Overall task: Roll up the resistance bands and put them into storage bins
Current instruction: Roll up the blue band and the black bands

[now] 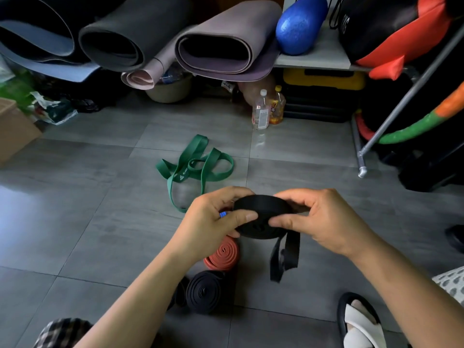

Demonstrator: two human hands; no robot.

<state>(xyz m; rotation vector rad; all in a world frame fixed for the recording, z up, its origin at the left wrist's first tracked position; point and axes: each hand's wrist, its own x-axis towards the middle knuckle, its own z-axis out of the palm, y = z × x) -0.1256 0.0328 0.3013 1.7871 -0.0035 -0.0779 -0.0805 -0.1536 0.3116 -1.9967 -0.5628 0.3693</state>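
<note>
A black resistance band [263,214], mostly wound into a thick coil, is held above the grey tiled floor. My left hand [213,217] grips the coil's left side, thumb on top. My right hand [324,219] pinches its right side, and a loose tail hangs down below the coil. A green band [198,167] lies unrolled in loops on the floor beyond my hands. Below them a rolled orange band [223,254] and a rolled black band [203,290] stand on edge. Something small and blue [223,214] shows behind my left thumb.
Rolled yoga mats [221,49] and a blue foam roller [298,26] lie on shelves at the back. Two plastic bottles [262,110] stand on the floor beneath. A cardboard box [12,129] sits far left, a metal rack leg [361,162] at right. A sandalled foot [359,322] is lower right.
</note>
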